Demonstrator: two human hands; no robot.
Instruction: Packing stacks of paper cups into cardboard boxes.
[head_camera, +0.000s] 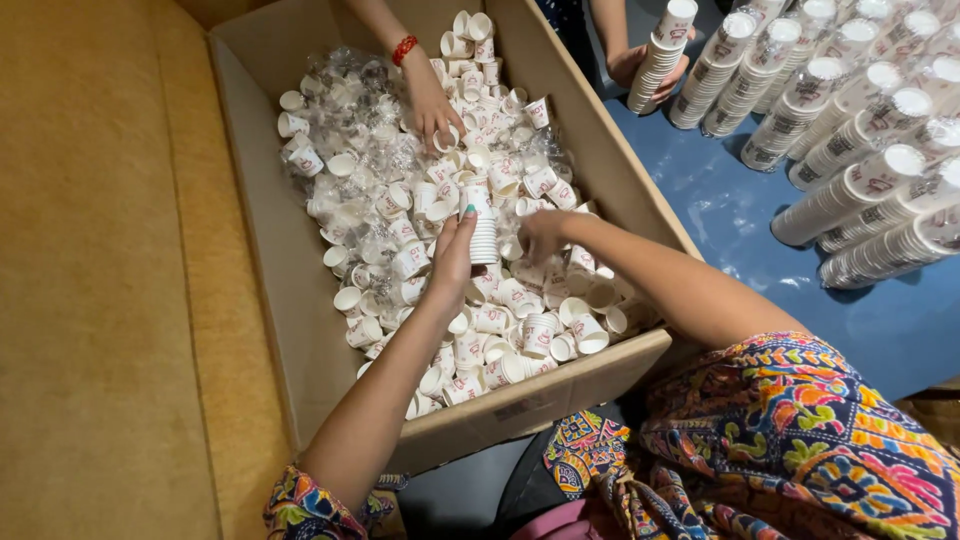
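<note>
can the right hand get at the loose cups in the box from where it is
Probably yes. The right hand is already down inside the open cardboard box, resting among the loose paper cups, with nothing covering them. The left hand holds a small stack of cups beside it.

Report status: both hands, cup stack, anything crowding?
Left hand gripping short cup stack. Right hand down among loose cups. Another person's hand working far end of box.

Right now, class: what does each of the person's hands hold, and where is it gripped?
The left hand grips a short stack of paper cups by its side; what the right hand holds cannot be told.
</note>
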